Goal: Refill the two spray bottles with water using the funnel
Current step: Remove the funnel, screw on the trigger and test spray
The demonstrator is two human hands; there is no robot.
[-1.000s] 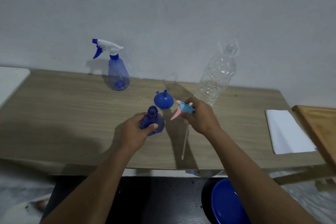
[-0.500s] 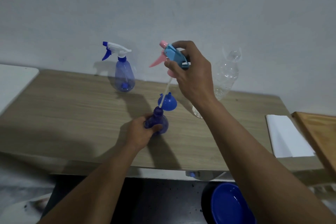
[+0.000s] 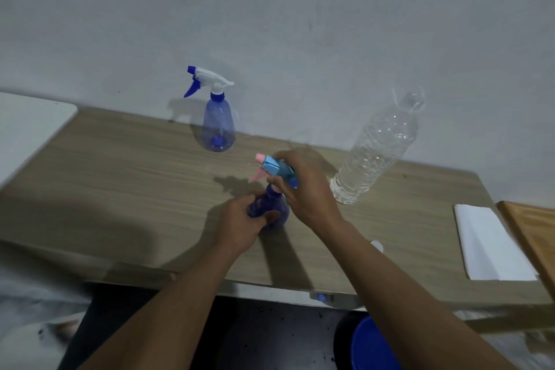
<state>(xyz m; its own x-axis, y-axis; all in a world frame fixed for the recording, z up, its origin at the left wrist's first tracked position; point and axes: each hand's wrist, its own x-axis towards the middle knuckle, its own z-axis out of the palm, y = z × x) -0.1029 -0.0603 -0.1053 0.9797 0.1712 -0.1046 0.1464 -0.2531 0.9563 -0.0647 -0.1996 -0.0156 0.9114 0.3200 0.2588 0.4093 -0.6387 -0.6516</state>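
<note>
My left hand [image 3: 240, 227] grips a small dark blue spray bottle [image 3: 271, 209] standing on the wooden table [image 3: 135, 189]. My right hand [image 3: 306, 189] holds its light blue and pink trigger head [image 3: 274, 170] right on top of the bottle's neck. A second spray bottle [image 3: 217, 126], pale blue with a white and blue trigger head fitted, stands near the wall. A clear plastic water bottle [image 3: 375, 150], uncapped, stands to the right of my hands. The blue funnel is hidden behind my hands.
A white folded cloth [image 3: 489, 245] lies at the table's right end beside a wooden board [image 3: 531, 231]. A small white cap [image 3: 377, 245] peeks out by my right forearm. A blue basin [image 3: 369, 345] sits below the table's front edge. A white surface [image 3: 27, 126] adjoins at left.
My right hand lifted the trigger head high, its tube over the bottle's mouth, then brought it down onto the neck. My left hand stayed on the bottle.
</note>
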